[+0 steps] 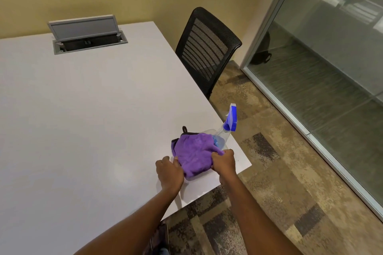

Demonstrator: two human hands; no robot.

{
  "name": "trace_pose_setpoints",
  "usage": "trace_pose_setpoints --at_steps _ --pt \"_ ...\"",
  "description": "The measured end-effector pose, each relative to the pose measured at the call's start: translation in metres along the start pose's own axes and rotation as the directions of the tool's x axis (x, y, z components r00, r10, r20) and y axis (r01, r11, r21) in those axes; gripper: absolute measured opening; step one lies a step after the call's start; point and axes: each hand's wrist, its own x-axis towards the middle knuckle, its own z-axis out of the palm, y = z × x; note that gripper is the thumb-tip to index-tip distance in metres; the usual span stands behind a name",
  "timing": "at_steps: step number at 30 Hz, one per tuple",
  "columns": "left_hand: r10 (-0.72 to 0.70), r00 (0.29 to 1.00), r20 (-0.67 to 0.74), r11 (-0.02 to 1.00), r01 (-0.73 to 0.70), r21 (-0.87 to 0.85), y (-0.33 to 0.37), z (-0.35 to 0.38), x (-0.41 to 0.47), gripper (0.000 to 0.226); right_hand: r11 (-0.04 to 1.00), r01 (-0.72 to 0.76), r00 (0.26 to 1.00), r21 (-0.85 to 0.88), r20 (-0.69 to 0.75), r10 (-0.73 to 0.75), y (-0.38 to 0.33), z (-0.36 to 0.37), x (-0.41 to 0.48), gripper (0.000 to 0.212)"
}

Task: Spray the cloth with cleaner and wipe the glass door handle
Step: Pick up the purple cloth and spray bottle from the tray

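You are working at the near right corner of the tabletop (103, 109), where the purple cloth (194, 151) is lying bunched, just inside the right edge. Your right hand (223, 162) is gripping the cloth's right side with curled fingers, and your left hand (169, 173) is pinching its near left edge, as far as the curl of the fingers shows. The spray bottle (222, 136) is lying on its side against the far right of the cloth, its body partly covered by the fabric and its blue nozzle pointing out past the table's right edge. A small black item (185, 130) is peeking out from under the cloth's far side; what it is cannot be told. The likely step is freeing the cloth for spraying, so lift it straight up and toward you rather than dragging it, since a drag could roll the bottle off the edge. Gather the cloth into one hand as a flat pad and leave the other free for the bottle. Stand the bottle upright before squeezing, and aim at the cloth's middle, away from the tabletop. The door handle is not in view; the glass wall (321, 58) is standing to your right, beyond the black chair (207, 47).
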Motion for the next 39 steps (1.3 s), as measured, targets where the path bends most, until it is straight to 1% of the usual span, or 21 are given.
trace_pose_setpoints --at_steps 2,4,6,7,8,9,10,12,14,15,18,20,22,23,26,29,32,33,35,37,39 --pt "-0.15 0.988 -0.04 0.984 0.145 -0.108 0.001 -0.002 0.001 0.043 0.988 -0.06 0.997 0.143 0.051 0.053 -0.004 -0.004 -0.005 0.037" --pt "-0.36 0.932 -0.044 0.89 0.329 -0.314 0.001 -0.005 0.002 0.048 0.947 -0.14 0.986 0.29 0.125 0.108 -0.007 -0.008 -0.012 0.032" --pt "-0.587 0.806 0.067 0.672 0.532 -0.514 0.0 -0.01 -0.002 0.055 0.893 -0.21 0.97 0.398 0.198 0.139 -0.009 -0.011 -0.02 0.031" --pt "-0.643 0.742 0.189 0.534 0.611 -0.584 -0.001 -0.012 -0.006 0.059 0.873 -0.232 0.963 0.429 0.228 0.144 -0.008 -0.012 -0.023 0.032" --pt "-0.636 0.696 0.333 0.385 0.66 -0.645 -0.001 -0.013 -0.009 0.063 0.861 -0.247 0.956 0.445 0.256 0.142 -0.009 -0.013 -0.027 0.031" --pt "-0.584 0.663 0.468 0.247 0.695 -0.676 -0.001 -0.015 -0.012 0.067 0.853 -0.255 0.951 0.455 0.279 0.135 -0.009 -0.014 -0.03 0.031" --pt "-0.521 0.638 0.567 0.14 0.719 -0.681 0.0 -0.016 -0.015 0.072 0.847 -0.259 0.947 0.464 0.296 0.127 -0.01 -0.015 -0.034 0.03" --pt "-0.42 0.594 0.686 0.018 0.762 -0.648 0.006 -0.02 -0.021 0.085 0.834 -0.262 0.942 0.487 0.315 0.112 -0.011 -0.017 -0.04 0.031" --pt "-0.33 0.56 0.76 -0.037 0.797 -0.603 0.013 -0.025 -0.026 0.096 0.816 -0.267 0.936 0.512 0.338 0.095 -0.012 -0.02 -0.046 0.031" --pt "-0.251 0.561 0.789 -0.062 0.804 -0.591 0.015 -0.028 -0.027 0.097 0.812 -0.269 0.932 0.519 0.354 0.083 -0.012 -0.023 -0.049 0.03" --pt "0.041 0.603 0.797 -0.078 0.797 -0.599 0.017 -0.037 -0.022 0.086 0.843 -0.256 0.909 0.473 0.414 0.044 -0.008 -0.033 -0.059 0.026" --pt "0.168 0.599 0.783 -0.062 0.799 -0.598 0.017 -0.042 -0.019 0.086 0.895 -0.218 0.89 0.389 0.456 0.019 -0.002 -0.041 -0.065 0.022" --pt "0.236 0.604 0.761 -0.007 0.785 -0.62 0.016 -0.045 -0.019 0.079 0.938 -0.162 0.878 0.307 0.478 -0.005 0.005 -0.047 -0.067 0.016" --pt "0.235 0.622 0.747 0.013 0.766 -0.643 0.017 -0.047 -0.02 0.079 0.955 -0.128 0.875 0.269 0.483 -0.019 0.008 -0.05 -0.068 0.013" --pt "0.182 0.68 0.71 0.103 0.705 -0.701 0.017 -0.051 -0.021 0.1 0.993 0.02 0.869 0.115 0.489 -0.074 0.015 -0.055 -0.065 0.012" --pt "0.199 0.651 0.732 0.22 0.699 -0.681 0.021 -0.057 -0.025 0.092 0.987 0.164 0.84 -0.006 0.526 -0.136 0.016 -0.056 -0.06 0.013" --pt "0.131 0.66 0.74 0.313 0.68 -0.663 0.02 -0.055 -0.021 0.1 0.974 0.222 0.802 -0.055 0.578 -0.15 0.011 -0.058 -0.053 0.016" --pt "0.104 0.671 0.734 0.332 0.672 -0.662 0.02 -0.055 -0.02 0.104 0.972 0.225 0.79 -0.069 0.596 -0.141 0.009 -0.061 -0.051 0.02" --pt "0.087 0.701 0.707 0.31 0.656 -0.688 0.017 -0.057 -0.016 0.108 0.968 0.229 0.795 -0.1 0.593 -0.127 0.006 -0.07 -0.041 0.044" --pt "0.097 0.734 0.672 0.279 0.628 -0.726 0.013 -0.062 -0.01 0.109 0.968 0.233 0.866 -0.094 0.473 -0.163 0.001 -0.076 -0.031 0.058" --pt "0.118 0.734 0.669 0.261 0.627 -0.734 0.01 -0.066 -0.005 0.106 0.945 0.311 0.918 -0.106 0.289 -0.27 -0.008 -0.077 -0.018 0.069"
